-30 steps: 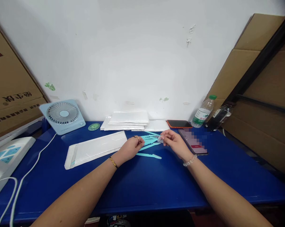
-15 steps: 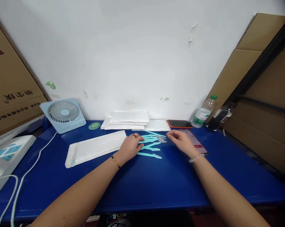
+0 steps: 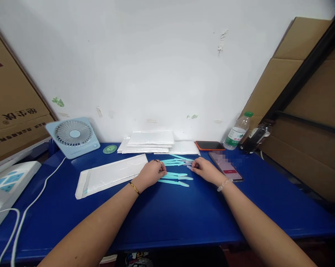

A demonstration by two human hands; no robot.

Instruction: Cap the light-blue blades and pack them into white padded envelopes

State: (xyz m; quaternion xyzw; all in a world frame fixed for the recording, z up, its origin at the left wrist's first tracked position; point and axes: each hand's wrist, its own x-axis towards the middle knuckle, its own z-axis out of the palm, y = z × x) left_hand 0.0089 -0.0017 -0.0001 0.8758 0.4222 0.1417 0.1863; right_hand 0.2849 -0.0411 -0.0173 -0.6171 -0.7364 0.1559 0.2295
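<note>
Several turquoise eyebrow razors (image 3: 174, 181) with pale, see-through blade ends lie fanned on the blue table, tips pointing right. At their handle ends is my left hand (image 3: 152, 171), its thumb and fingers drawn together; the handles run under it, and what it pinches is hidden. Opposite, my right hand (image 3: 206, 170) pinches the pale tip of one razor (image 3: 189, 167) between thumb and fingers. A white padded envelope (image 3: 109, 177) lies left of my left hand, with a bit of turquoise showing at its near-left end.
Behind the razors, white padded envelopes (image 3: 151, 139) are stacked against the wall. Two phones, one dark (image 3: 210, 145) and one lit (image 3: 225, 167), lie to the right near a water bottle (image 3: 236, 133) and a dark bottle (image 3: 258, 138). A fan (image 3: 74, 137) and power strip (image 3: 13, 185) stand left.
My right hand has moved left and down onto the razor tips. My left hand has drawn its fingers in, and the razors between the hands have shifted, with a gap opening among them.
</note>
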